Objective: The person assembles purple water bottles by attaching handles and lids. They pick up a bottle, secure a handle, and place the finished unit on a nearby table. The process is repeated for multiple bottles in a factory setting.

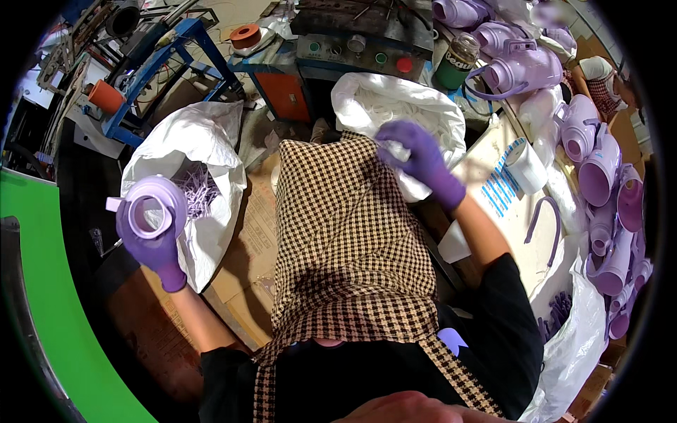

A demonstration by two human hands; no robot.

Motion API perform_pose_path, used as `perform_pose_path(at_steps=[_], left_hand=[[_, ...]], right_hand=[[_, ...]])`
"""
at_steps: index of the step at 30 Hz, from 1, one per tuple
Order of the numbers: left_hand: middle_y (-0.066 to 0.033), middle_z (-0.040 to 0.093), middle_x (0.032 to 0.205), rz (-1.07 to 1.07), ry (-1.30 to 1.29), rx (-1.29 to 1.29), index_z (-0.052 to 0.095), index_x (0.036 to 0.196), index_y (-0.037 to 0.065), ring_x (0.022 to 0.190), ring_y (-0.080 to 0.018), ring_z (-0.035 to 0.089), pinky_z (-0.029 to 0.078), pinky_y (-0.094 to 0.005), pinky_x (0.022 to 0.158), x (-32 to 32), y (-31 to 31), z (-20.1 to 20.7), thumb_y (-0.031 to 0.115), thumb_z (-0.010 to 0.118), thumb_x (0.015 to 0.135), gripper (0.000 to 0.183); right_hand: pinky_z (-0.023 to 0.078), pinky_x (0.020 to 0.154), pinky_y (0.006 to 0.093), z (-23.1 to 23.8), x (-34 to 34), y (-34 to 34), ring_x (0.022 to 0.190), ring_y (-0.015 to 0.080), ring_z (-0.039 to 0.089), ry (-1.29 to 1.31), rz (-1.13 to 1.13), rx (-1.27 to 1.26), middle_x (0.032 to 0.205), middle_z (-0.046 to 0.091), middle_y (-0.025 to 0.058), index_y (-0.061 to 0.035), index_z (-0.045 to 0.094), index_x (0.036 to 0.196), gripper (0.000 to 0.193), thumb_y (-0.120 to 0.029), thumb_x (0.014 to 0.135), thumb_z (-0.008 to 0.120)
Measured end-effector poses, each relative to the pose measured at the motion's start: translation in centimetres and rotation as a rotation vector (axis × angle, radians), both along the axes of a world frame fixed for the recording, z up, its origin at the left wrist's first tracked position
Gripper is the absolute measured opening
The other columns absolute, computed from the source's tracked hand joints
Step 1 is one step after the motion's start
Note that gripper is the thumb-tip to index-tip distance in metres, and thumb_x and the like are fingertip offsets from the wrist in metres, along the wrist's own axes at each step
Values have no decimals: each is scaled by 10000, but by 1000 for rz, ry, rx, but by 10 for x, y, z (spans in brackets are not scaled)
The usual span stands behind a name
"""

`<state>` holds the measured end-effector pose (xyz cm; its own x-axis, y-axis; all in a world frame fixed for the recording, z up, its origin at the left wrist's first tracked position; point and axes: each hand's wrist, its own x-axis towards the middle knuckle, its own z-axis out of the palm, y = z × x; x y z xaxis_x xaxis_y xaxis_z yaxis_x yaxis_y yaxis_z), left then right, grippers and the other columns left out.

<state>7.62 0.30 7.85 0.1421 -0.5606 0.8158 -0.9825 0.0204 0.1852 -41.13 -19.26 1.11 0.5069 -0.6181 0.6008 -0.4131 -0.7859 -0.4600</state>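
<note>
My left hand, in a purple glove, is closed around a lilac plastic jug-shaped shell with a round open mouth and a small side tab. It is held beside a white sack with thin lilac plastic pieces inside. My right hand, also gloved in purple, is raised at the near rim of a second white sack, which holds whitish ring-like pieces. Its fingers are curled around something small and whitish, blurred and too unclear to name.
Lilac jug shells are piled along the right. A worktop there carries a white roll and a curved lilac strip. A jar with a green label stands near a machine control panel. A green surface lies left; another person's arm shows far right.
</note>
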Motion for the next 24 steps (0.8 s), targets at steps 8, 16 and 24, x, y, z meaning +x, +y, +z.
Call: perform_pose_path(at_steps=[8, 16, 24], left_hand=[[-116, 561, 1348, -115, 337, 65, 522, 1380, 57, 1276, -318, 534, 408, -468, 1114, -93, 14, -30, 238, 904, 703, 798], [-180, 609, 1318, -331, 213, 277, 774, 861, 143, 1295, -410, 514, 375, -522, 1114, -136, 19, -38, 109, 854, 633, 244], [-172, 600, 1326, -351, 112, 360, 588, 740, 109, 1301, -414, 514, 369, -548, 1113, -160, 9, -32, 190, 869, 625, 315]], right_hand=[[526, 813, 485, -108, -10, -133, 911, 384, 654, 473, -284, 143, 958, 683, 158, -100, 683, 951, 212, -230, 796, 748], [449, 970, 450, -122, -28, -153, 1158, 337, 543, 588, -286, 37, 1183, 603, 118, -143, 753, 1019, 295, -211, 732, 766], [427, 999, 437, -124, -19, -134, 1225, 359, 517, 749, -371, 198, 1240, 603, 108, -184, 749, 968, 213, -235, 764, 779]])
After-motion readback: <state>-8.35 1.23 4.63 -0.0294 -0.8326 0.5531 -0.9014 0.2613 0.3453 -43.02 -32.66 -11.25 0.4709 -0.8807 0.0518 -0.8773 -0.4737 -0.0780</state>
